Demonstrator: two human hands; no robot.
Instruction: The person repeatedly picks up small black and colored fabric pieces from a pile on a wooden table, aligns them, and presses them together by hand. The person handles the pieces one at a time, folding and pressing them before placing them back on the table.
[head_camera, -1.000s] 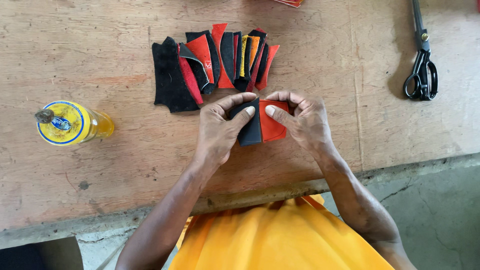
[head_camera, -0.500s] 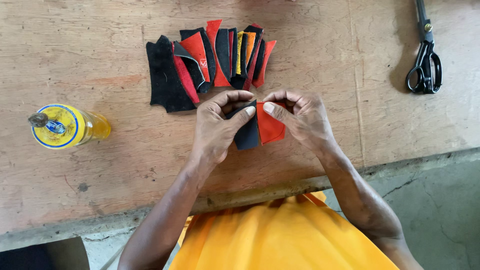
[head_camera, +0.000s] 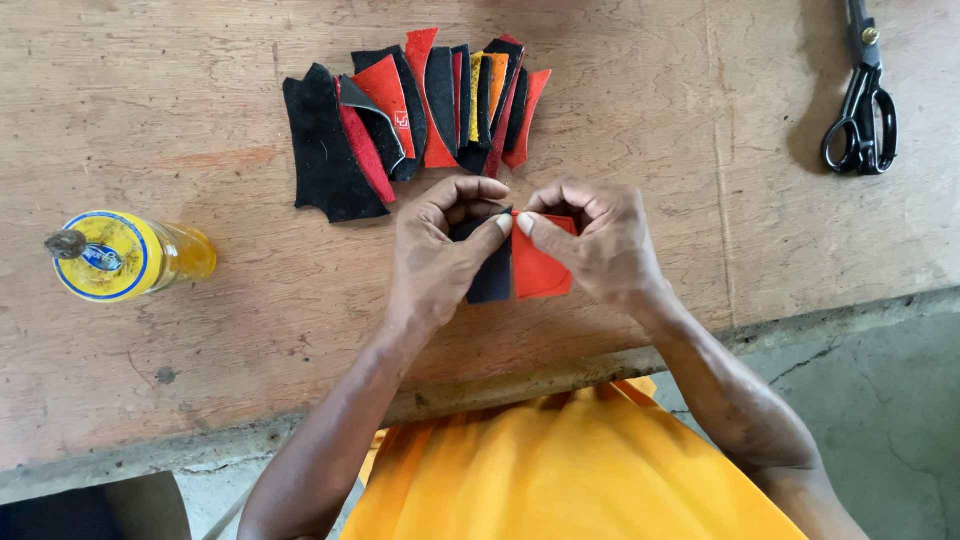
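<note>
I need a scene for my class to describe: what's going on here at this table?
A person in a yellow garment holds two small cut pieces over a wooden table. The left hand pinches a dark piece; the right hand pinches a red piece, their edges side by side. Beyond lies a row of black, red and orange pieces, with a yellow bottle and scissors nearby.

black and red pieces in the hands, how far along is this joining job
Done: nothing finished shows; no joined pair lies set aside on the wooden table. In hand: the left hand pinches a black piece and the right hand a red piece, edges meeting. Left: a fanned row of black, red and orange pieces lies loose above, beside a yellow bottle and scissors.
</note>
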